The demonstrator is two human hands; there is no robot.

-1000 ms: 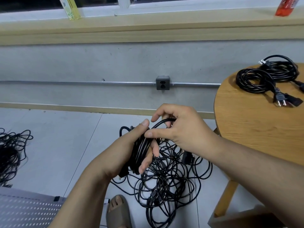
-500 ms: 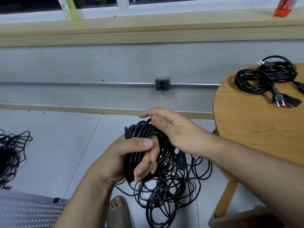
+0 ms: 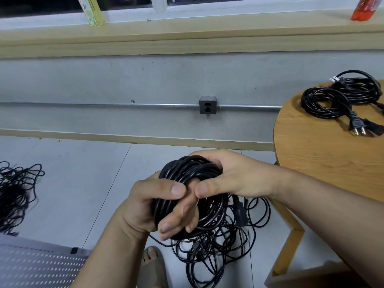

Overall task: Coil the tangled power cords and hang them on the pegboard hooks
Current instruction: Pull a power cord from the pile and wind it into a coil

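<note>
I count two hands on my feed, a left hand [image 3: 149,206] and a right hand [image 3: 234,177], and one coiled bundle [image 3: 187,171] of black cord. There are also two loose heaps on the floor, a floor tangle [image 3: 218,246] and a far tangle [image 3: 14,194]. The one round table [image 3: 322,159] carries two wound cords, a near coil [image 3: 324,102] and a back coil [image 3: 361,88]. I also count one wall outlet [image 3: 207,105] with two sockets, one pegboard [image 3: 37,267], one sandalled foot [image 3: 153,269], and two items on the sill, a yellow container [image 3: 92,11] and a red packet [image 3: 363,9].
</note>
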